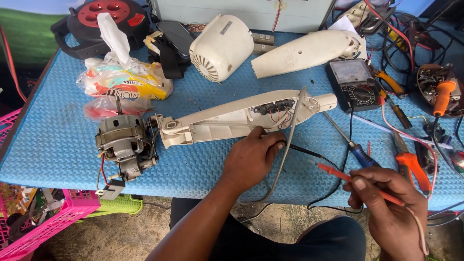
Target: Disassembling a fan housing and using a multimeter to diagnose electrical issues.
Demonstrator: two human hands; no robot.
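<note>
My left hand (251, 157) rests on the blue mat against the cream fan neck housing (227, 118), pinching a thin black test probe near the grey power cord (290, 135). My right hand (386, 208) holds a red test probe (338, 174) like a pen, tip pointing left, at the mat's near edge. The opened housing shows a switch block with thin wires. A bare fan motor (125, 142) sits at the housing's left end.
An analog multimeter (353, 84) lies at right, beside a blue-handled screwdriver (357, 152), orange-handled pliers (411, 164) and tangled wires. A cream motor cover (220, 46), another cream housing half (309, 50), tissue packs (121, 77) and a cable reel (96, 19) sit at the back. Pink crates (48, 222) stand below left.
</note>
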